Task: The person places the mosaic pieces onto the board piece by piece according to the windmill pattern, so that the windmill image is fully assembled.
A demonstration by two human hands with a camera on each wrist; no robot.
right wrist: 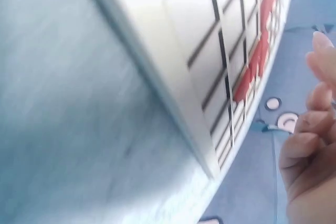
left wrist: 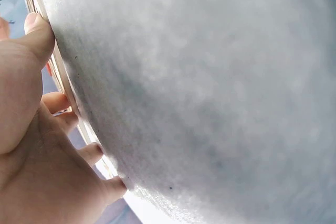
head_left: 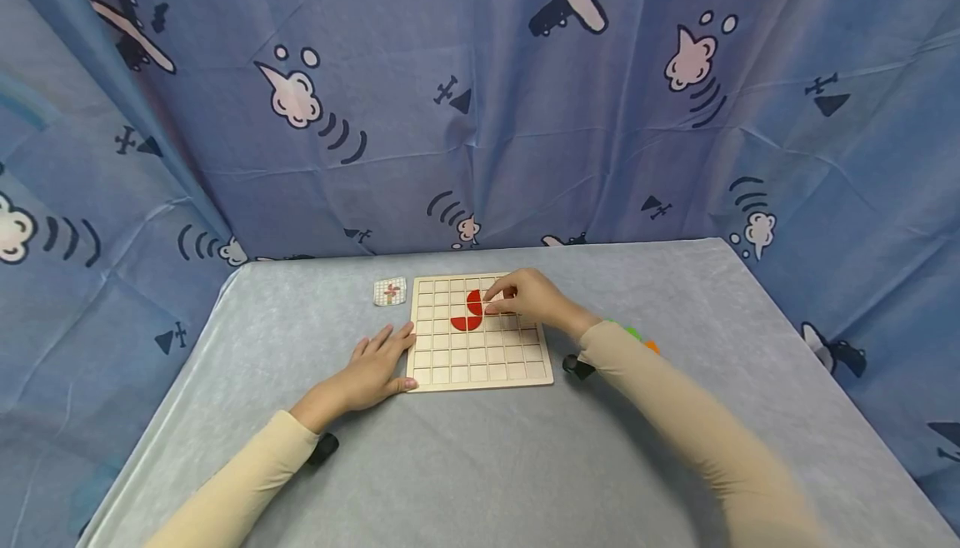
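A pale wooden grid board (head_left: 480,356) lies flat on the grey table. Two red quarter-circle pieces (head_left: 470,312) sit in its upper middle squares and also show in the right wrist view as red pieces (right wrist: 257,56). My right hand (head_left: 519,294) hovers over the board's upper right with curled fingers, thumb and forefinger pinching a red piece (head_left: 506,312) of which only a sliver shows. My left hand (head_left: 378,365) lies flat on the table, its straight fingers (left wrist: 39,30) against the board's left edge (left wrist: 63,82).
A small patterned card (head_left: 390,291) lies left of the board's far corner. Green and orange pieces (head_left: 637,336) peek out behind my right forearm. Blue aeroplane-print cloth (head_left: 480,115) walls in the table on three sides.
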